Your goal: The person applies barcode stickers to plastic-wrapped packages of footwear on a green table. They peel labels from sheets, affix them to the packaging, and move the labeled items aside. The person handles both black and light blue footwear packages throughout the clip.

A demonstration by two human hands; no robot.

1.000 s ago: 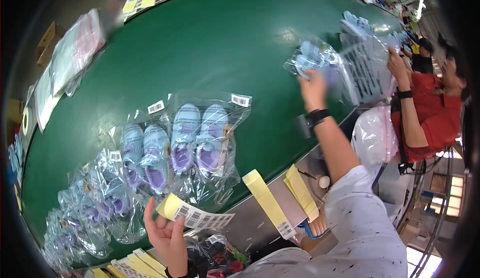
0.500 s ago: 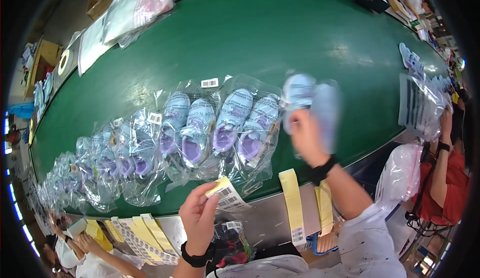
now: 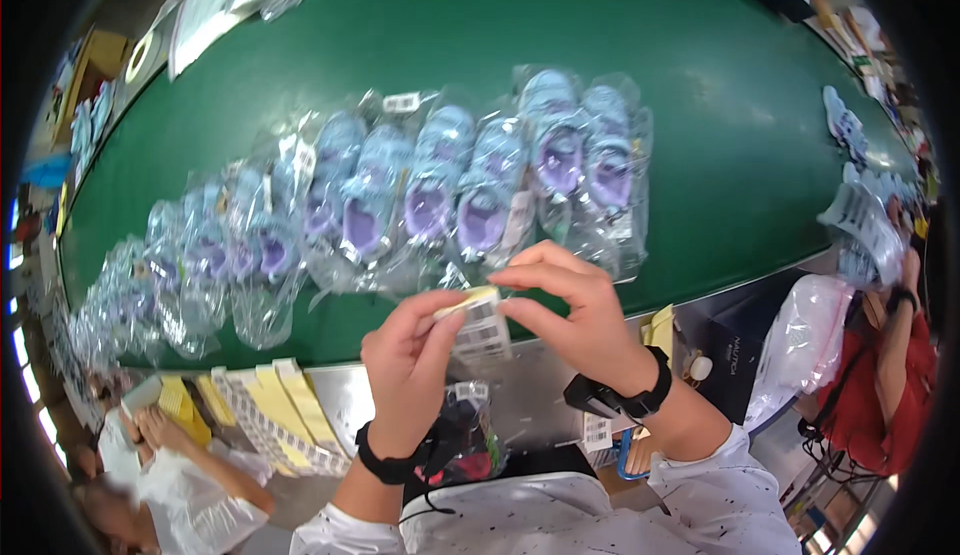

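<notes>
Sticker sheet [image 3: 480,323] pinched between both hands, held in the air over the near edge of the desk [image 3: 720,135], just in front of the row of bagged shoes.

Left to right:
- Co-worker at the near-left corner, hand on a stack of yellow label strips [image 3: 265,410] lying along the near edge.
- Row of bagged shoes [image 3: 400,205]: pale blue and purple pairs in clear plastic, overlapping like shingles, running from the near-left corner up toward the desk middle. Small white tags on some bags.
- Left hand [image 3: 410,365] closed on the sheet's left end, thumb and fingers pinching its yellow top edge. Black band on the wrist.
- Right hand [image 3: 580,320] closed on the sheet's right end, fingertips curled down onto it. Black watch on the wrist.
- Sheet's long axis looks roughly vertical, hanging down between the hands; blurred, so not sure. Both hands equally close, touching it. Nearest shoe bag [image 3: 590,165] lies just beyond the right hand, toes pointing away.
- Another person in red at the right edge holding a clear bag [image 3: 860,220].

Surface: green, flat, wide, bare toward the far right corner. Room: busy packing floor, boxes and loose bags at the far-left corner.
</notes>
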